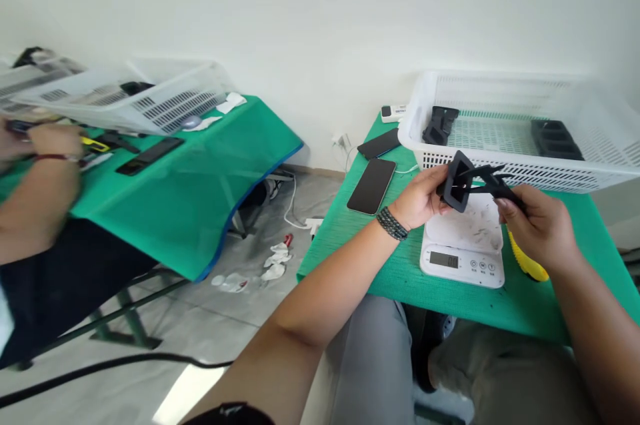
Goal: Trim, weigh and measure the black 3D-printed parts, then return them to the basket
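My left hand (429, 197) is closed on a black rectangular plastic frame (456, 183), its opening turned to the right. My right hand (543, 225) grips the end of a black pronged piece (493, 179). The thin prongs reach left into the frame's opening; whether the two are joined I cannot tell. Both hands hover over a white digital kitchen scale (463, 245), whose pan is strewn with small dark scraps and whose display seems to read zero. Beside the scale, partly behind my right hand, lies a yellow-handled tool (527, 258).
A white plastic basket (500, 175) behind my hands holds black moulded parts (555, 138). Two phones (373, 186) lie on the green-covered table (350, 265). At left, a co-worker's hand (55, 141) works at another green table (200, 165) with a basket (170, 101).
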Tool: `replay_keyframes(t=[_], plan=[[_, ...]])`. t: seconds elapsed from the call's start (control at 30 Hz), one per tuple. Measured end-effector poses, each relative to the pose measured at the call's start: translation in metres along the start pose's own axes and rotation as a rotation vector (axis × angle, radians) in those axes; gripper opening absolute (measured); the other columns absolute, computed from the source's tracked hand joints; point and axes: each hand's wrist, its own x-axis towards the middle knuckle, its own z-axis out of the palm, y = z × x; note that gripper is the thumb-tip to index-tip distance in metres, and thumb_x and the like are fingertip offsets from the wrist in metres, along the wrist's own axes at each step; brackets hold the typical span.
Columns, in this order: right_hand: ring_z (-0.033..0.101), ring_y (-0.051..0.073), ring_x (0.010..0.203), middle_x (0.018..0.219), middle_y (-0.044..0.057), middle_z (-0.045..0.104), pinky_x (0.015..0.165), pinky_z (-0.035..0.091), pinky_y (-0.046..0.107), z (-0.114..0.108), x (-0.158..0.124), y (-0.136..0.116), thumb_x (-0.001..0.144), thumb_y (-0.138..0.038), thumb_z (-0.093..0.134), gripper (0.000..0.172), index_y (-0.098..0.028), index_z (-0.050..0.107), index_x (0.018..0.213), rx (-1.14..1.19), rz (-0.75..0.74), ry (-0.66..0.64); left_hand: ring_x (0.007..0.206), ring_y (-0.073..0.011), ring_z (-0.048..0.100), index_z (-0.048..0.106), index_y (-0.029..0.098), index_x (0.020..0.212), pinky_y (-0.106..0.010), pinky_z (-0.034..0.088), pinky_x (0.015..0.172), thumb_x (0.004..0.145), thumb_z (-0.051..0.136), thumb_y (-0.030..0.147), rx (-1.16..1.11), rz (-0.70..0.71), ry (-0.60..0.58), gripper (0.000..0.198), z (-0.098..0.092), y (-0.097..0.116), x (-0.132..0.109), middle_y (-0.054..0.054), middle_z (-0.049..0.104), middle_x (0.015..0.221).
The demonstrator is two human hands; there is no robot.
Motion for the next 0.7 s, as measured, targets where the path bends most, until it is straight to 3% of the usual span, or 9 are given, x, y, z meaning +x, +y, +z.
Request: replay_keyframes(t=[0.33,0.57,0.7], plan=[[0.058,0.018,0.051,0.061,0.003,0.067,0.047,0.039,0.028,-0.0006,-0.0002,0.0050,0.094,-0.039,0.064,0.024,-0.023,0.065,0.076,-0.053,-0.020,0.019,0.060,-0.0154,0.065,0.070,0.017,0.096,-0.028,0.050,0.051,0.099,0.067,0.046,-0.172,-0.089,0.053,0.030,-0.0079,0.0020,0.0007,-0.003,0.069,0.076],[0.058,0.017,0.050,0.061,0.002,0.065,0.048,0.041,0.027,0.0037,0.0017,-0.0026,0.095,-0.030,0.056,0.020,-0.024,0.063,0.077,0.000,-0.032,-0.113,0.056,-0.0146,0.062,0.071,0.016,0.087,-0.028,0.050,0.049,0.093,0.074,0.046,-0.107,-0.036,-0.025,0.030,-0.0081,-0.0003,-0.0002,-0.003,0.067,0.070],[0.059,0.017,0.051,0.063,0.002,0.065,0.049,0.041,0.027,0.0037,0.0021,-0.0027,0.094,-0.027,0.055,0.019,-0.023,0.062,0.077,-0.009,-0.033,-0.126,0.052,-0.0126,0.060,0.070,0.017,0.085,-0.026,0.050,0.047,0.091,0.076,0.046,-0.087,-0.039,-0.022,0.030,-0.0032,0.0024,0.0002,-0.002,0.067,0.068]])
